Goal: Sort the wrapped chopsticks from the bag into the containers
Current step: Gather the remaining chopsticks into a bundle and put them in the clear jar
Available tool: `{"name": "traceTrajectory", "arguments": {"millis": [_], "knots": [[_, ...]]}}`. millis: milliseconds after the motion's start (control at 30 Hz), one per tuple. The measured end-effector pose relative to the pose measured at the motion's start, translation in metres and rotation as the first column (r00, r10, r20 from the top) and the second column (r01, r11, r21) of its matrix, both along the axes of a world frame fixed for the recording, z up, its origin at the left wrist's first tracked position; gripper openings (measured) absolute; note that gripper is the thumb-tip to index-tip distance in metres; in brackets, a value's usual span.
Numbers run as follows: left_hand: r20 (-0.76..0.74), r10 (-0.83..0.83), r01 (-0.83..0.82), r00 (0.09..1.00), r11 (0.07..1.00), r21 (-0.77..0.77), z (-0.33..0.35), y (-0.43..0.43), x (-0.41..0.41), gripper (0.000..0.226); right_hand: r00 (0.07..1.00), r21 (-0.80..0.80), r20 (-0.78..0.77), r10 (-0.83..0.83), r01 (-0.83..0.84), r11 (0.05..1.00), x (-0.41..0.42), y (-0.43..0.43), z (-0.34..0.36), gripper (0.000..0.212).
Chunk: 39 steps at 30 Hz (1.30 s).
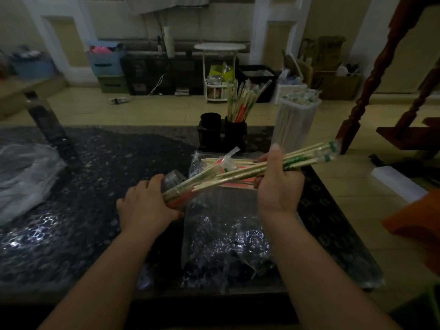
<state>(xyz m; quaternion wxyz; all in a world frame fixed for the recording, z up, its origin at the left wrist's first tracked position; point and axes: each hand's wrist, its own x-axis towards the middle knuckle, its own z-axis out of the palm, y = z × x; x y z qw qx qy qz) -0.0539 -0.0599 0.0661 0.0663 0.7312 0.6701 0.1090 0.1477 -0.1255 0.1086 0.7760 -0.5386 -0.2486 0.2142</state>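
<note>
Over a dark worktop (71, 177) with open room at its left, the left hand (145, 206) clenches a clear jar (172, 184) while the right hand (278, 184) grips wrapped chopsticks (240, 173) above the bag (214, 236); wrapper print is unreadable.

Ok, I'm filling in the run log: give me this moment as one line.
left hand: holds clear jar | right hand: grips wrapped chopsticks | bag: on table | stage: sorting
</note>
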Motion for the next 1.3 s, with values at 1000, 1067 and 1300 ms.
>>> {"name": "traceTrajectory", "arguments": {"millis": [1000, 1067, 1300], "knots": [[0.014, -0.102, 0.101, 0.995, 0.993, 0.061, -0.005, 0.000, 0.006, 0.098, 0.934, -0.181, -0.089, 0.347, -0.358, 0.916, -0.003, 0.010, -0.014, 0.017], [0.007, -0.086, 0.086, 0.996, 0.995, 0.055, -0.005, 0.000, 0.005, 0.098, 0.920, -0.125, -0.208, 0.333, -0.363, 0.923, -0.004, 0.011, -0.010, 0.013], [0.004, -0.072, 0.072, 0.997, 0.995, 0.068, -0.005, 0.000, 0.005, 0.101, 0.946, -0.423, 0.124, 0.299, -0.223, 0.878, 0.001, 0.015, -0.027, 0.016]]}}
